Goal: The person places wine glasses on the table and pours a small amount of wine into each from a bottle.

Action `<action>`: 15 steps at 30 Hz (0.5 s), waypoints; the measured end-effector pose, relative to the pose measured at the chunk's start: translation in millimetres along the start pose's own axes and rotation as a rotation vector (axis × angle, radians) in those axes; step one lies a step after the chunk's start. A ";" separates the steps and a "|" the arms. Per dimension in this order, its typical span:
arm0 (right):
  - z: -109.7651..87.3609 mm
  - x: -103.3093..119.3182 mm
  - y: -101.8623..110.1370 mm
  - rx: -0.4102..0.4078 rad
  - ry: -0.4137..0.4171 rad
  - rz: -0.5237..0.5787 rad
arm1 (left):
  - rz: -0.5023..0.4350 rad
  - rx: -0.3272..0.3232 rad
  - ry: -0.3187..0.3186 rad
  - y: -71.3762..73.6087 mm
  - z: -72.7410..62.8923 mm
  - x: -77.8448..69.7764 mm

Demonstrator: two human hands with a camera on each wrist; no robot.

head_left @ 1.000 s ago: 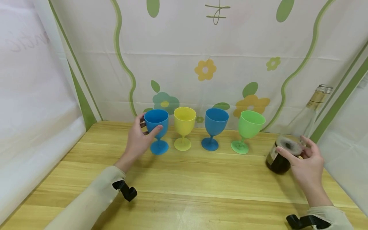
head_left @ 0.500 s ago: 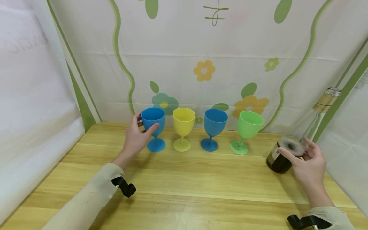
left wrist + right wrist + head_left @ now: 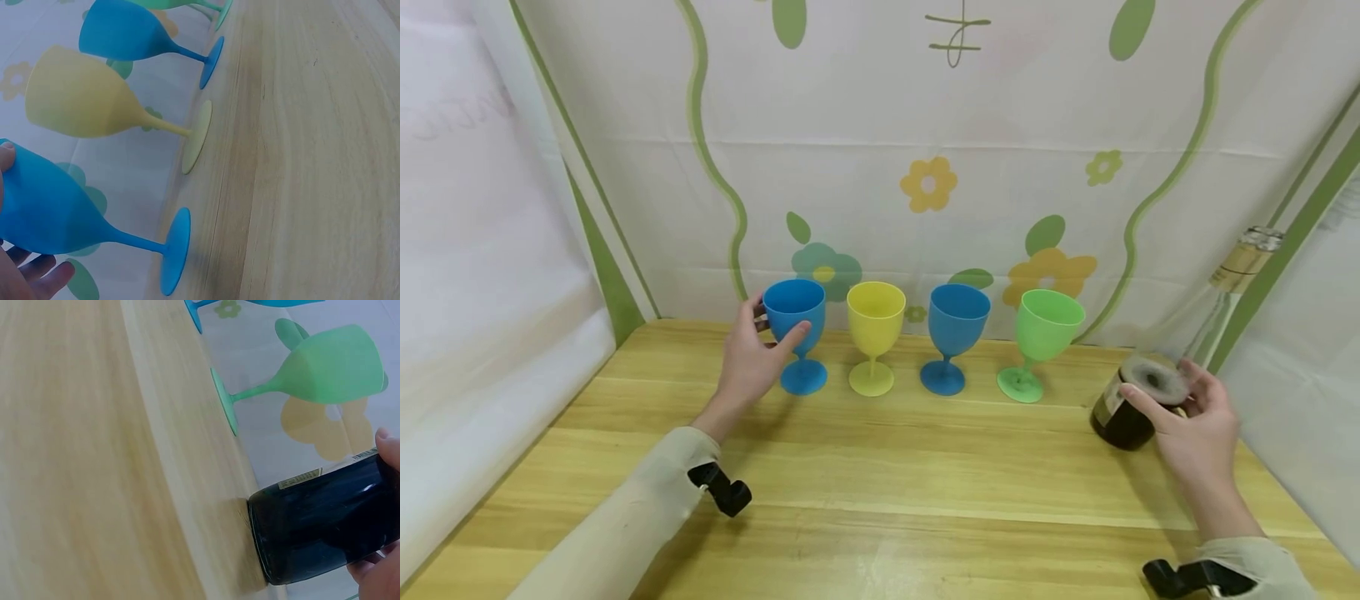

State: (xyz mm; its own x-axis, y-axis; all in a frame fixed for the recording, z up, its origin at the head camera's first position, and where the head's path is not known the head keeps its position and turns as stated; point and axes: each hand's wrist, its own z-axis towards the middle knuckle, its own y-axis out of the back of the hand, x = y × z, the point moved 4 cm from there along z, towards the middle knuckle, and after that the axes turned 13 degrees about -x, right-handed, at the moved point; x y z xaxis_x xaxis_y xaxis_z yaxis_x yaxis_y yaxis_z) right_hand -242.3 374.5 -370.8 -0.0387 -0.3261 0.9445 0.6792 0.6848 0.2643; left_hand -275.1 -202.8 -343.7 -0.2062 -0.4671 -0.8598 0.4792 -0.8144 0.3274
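Observation:
My left hand (image 3: 752, 358) holds a blue plastic goblet (image 3: 796, 310) by its bowl, thumb in front and fingers behind. That goblet stands upright at the left end of a row, its foot (image 3: 176, 251) on the table in the left wrist view. Beside it come a yellow goblet (image 3: 876, 321), a second blue goblet (image 3: 957, 321) and a light green goblet (image 3: 1048, 327). At the right, my right hand (image 3: 1198, 433) grips a wine bottle (image 3: 1123, 421) around its body. The bottle has a dark lower part and gold foil at the neck; its base meets the table in the right wrist view.
The wooden table (image 3: 880, 492) ends at the back against a white floral cloth (image 3: 850, 167), close behind the goblets. More white cloth (image 3: 505, 250) hangs along the left side and on the right. Black mounts (image 3: 722, 487) are strapped to both sleeves.
My left hand has shifted the blue goblet slightly left and back, more level with the row. The bottle's neck has swung a little to the right in my right hand.

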 end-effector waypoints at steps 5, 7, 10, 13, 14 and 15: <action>-0.4 1.7 -0.5 0.021 0.048 -0.075 | 0.005 -0.005 0.007 4.5 -2.4 -2.1; -1.6 6.1 1.7 0.031 0.070 -0.118 | 0.010 -0.014 -0.001 6.8 -3.1 -4.5; -6.5 22.8 8.9 -0.032 0.096 -0.126 | 0.027 -0.039 -0.045 10.4 -3.9 -10.5; -16.8 49.1 17.7 -0.224 0.271 -0.065 | 0.079 -0.076 -0.140 14.8 -4.5 -19.1; -21.7 59.3 19.7 -0.293 0.375 -0.031 | 0.104 -0.085 -0.183 15.9 -4.6 -22.8; -27.9 69.4 20.7 -0.360 0.498 -0.011 | 0.139 -0.092 -0.226 16.9 -4.6 -26.6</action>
State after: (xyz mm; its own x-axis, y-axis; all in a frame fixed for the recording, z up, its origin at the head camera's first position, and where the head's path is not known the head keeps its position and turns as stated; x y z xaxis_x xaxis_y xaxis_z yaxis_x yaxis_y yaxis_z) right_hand -210.5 347.9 -305.3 0.2408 -0.6568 0.7146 0.8891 0.4446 0.1091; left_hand -257.6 -202.5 -317.1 -0.3130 -0.6455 -0.6966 0.5892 -0.7073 0.3907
